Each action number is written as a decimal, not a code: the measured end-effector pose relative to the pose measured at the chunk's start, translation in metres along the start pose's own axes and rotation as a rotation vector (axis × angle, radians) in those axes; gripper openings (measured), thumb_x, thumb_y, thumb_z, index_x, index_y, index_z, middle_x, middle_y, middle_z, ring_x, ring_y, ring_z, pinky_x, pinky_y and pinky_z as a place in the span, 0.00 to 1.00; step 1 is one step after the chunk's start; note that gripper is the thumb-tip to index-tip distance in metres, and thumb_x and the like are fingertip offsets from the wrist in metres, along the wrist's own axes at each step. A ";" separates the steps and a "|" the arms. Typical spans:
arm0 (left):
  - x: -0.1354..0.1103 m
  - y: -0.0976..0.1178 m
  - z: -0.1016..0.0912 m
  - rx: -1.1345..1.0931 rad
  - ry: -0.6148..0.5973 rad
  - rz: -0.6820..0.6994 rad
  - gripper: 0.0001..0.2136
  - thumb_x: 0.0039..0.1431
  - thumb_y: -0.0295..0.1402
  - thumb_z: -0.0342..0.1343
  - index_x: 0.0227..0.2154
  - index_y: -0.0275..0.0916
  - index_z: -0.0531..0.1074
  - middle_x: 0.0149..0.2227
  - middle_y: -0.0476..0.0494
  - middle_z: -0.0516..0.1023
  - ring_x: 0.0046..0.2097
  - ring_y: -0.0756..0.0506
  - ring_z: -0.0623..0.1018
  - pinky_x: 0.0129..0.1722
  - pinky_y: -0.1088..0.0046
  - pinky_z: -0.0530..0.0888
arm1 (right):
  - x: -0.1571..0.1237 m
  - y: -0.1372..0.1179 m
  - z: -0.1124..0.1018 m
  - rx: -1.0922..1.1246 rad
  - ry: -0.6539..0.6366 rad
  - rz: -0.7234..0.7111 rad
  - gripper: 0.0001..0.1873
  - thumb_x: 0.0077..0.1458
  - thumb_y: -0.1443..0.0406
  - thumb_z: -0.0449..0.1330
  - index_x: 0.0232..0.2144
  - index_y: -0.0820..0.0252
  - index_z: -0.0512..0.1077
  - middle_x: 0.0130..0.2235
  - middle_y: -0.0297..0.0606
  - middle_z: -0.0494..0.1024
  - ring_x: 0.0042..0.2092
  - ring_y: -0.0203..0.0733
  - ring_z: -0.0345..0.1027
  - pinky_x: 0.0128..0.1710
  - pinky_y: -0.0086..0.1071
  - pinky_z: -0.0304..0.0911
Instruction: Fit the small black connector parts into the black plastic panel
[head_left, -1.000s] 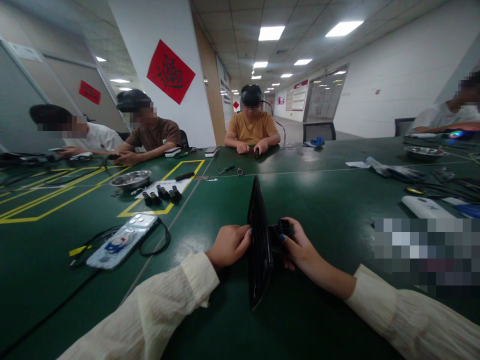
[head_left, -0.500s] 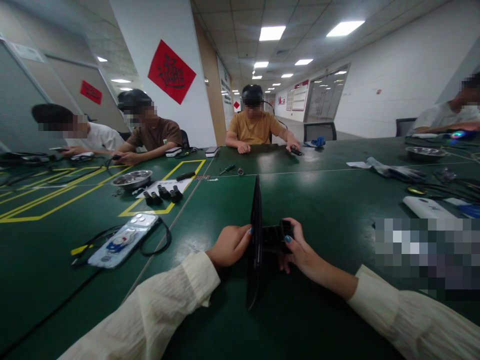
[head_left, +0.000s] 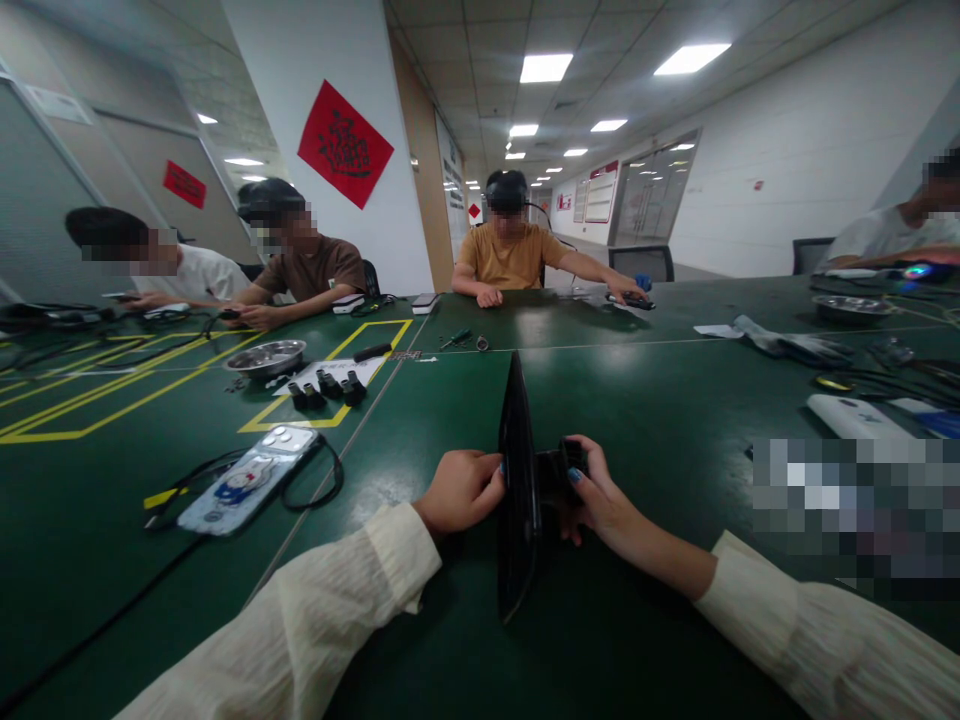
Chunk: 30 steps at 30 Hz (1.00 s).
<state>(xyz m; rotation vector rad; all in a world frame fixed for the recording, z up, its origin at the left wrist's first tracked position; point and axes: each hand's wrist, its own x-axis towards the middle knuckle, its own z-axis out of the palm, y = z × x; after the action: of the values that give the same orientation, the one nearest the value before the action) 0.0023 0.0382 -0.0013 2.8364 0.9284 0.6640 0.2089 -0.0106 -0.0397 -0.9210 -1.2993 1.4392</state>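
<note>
A thin black panel [head_left: 516, 440] stands on its edge on the green table [head_left: 645, 400], seen almost edge-on. My left hand [head_left: 457, 492] is curled against its left face, fingers closed on the panel. My right hand [head_left: 596, 490] grips a small black part [head_left: 556, 468] pressed against the panel's right face. Both forearms wear cream sleeves and rest on the table.
A phone [head_left: 244, 478] with a black cable lies to the left. Further off are small black parts [head_left: 326, 387] on white paper and a metal bowl [head_left: 264, 357]. A white device [head_left: 851, 415] and cables lie at the right. Several people sit around the table.
The black panel has rocked slightly between my hands, which stayed in place. The person opposite in the yellow shirt has stretched an arm out to the right across the table.
</note>
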 end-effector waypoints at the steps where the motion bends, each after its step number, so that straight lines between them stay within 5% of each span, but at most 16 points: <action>1: 0.000 0.001 -0.001 -0.003 -0.003 0.000 0.16 0.58 0.34 0.35 0.19 0.37 0.61 0.18 0.48 0.64 0.21 0.51 0.63 0.23 0.76 0.58 | 0.000 0.000 0.000 0.000 -0.005 0.001 0.30 0.52 0.50 0.50 0.50 0.51 0.39 0.23 0.27 0.68 0.16 0.35 0.65 0.11 0.24 0.58; 30: 0.000 -0.001 0.000 -0.117 -0.031 -0.026 0.20 0.61 0.35 0.30 0.18 0.36 0.59 0.19 0.48 0.62 0.21 0.52 0.63 0.25 0.76 0.61 | -0.002 -0.007 0.005 -0.100 0.064 -0.019 0.32 0.49 0.51 0.54 0.48 0.54 0.41 0.20 0.25 0.67 0.15 0.34 0.63 0.10 0.24 0.56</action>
<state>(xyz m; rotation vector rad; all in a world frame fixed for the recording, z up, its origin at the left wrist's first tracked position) 0.0015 0.0393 -0.0011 2.7204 0.8891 0.6475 0.2060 -0.0140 -0.0326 -1.0101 -1.3388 1.3292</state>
